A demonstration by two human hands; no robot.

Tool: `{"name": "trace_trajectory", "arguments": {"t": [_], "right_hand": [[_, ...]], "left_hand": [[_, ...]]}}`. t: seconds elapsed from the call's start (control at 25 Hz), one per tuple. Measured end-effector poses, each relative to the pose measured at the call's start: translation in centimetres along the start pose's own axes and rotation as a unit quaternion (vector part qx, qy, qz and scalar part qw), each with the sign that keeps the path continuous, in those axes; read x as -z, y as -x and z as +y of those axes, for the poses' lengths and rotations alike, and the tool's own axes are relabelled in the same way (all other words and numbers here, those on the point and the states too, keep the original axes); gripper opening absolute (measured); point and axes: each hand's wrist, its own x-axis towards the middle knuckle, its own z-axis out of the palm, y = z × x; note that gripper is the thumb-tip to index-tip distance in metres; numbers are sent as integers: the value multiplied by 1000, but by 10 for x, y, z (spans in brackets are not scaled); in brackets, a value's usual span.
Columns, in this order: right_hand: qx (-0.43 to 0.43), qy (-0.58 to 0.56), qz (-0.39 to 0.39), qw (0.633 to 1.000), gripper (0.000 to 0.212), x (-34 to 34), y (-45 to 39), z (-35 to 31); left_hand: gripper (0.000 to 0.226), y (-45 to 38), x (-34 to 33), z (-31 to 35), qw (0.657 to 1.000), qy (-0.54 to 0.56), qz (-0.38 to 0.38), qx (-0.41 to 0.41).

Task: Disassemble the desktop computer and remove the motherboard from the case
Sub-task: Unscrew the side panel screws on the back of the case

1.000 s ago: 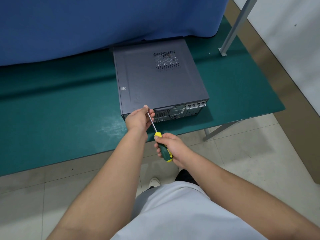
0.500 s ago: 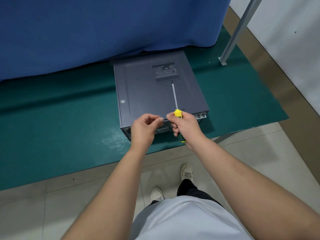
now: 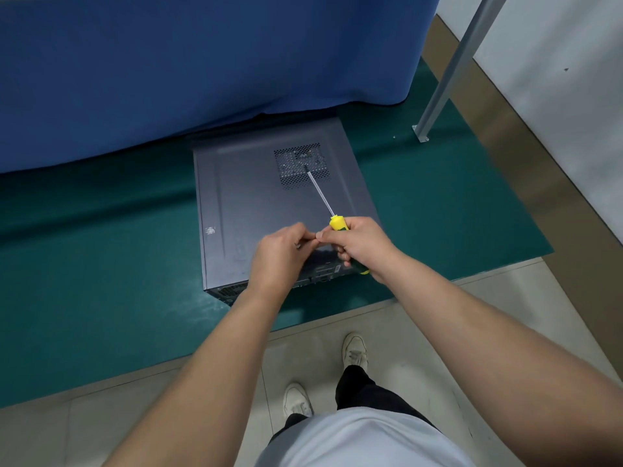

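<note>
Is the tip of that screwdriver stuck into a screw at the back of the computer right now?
No. The screwdriver in the right hand points away over the case's top panel, its tip above the vent grille.

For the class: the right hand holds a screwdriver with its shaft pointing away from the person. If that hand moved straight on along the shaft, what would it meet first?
Probably the vent grille in the computer case lid: the screwdriver tip already lies over it. Whether the tip touches it is unclear.

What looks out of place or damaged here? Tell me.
Nothing stands out. The computer case lies flat and closed on the green mat; the right hand holds the screwdriver, pointing away.
</note>
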Motion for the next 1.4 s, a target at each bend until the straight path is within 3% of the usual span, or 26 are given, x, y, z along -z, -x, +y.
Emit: {"name": "trace_trajectory", "arguments": {"t": [0.24, 0.48, 0.68, 0.96, 1.2, 1.4], "right_hand": [[-27, -10, -10, 1000, 8, 53, -41, -21], [7, 50, 136, 989, 3, 149, -129, -43], [-9, 142, 224, 964, 7, 217, -236, -34], [-29, 308, 289, 906, 16, 254, -359, -8], [-27, 307, 329, 892, 16, 253, -395, 18], [-2, 270, 313, 911, 14, 260, -386, 20]], "left_hand": [[17, -62, -24, 20, 996, -9, -70, -48], [40, -174, -68, 26, 975, -103, -173, -93], [43, -265, -121, 18, 948, -232, -215, -45], [41, -270, -143, -1, 965, -239, -68, -83], [39, -271, -146, -1, 962, -254, -55, -88], [40, -271, -144, 1, 962, -255, -50, -88]]}}
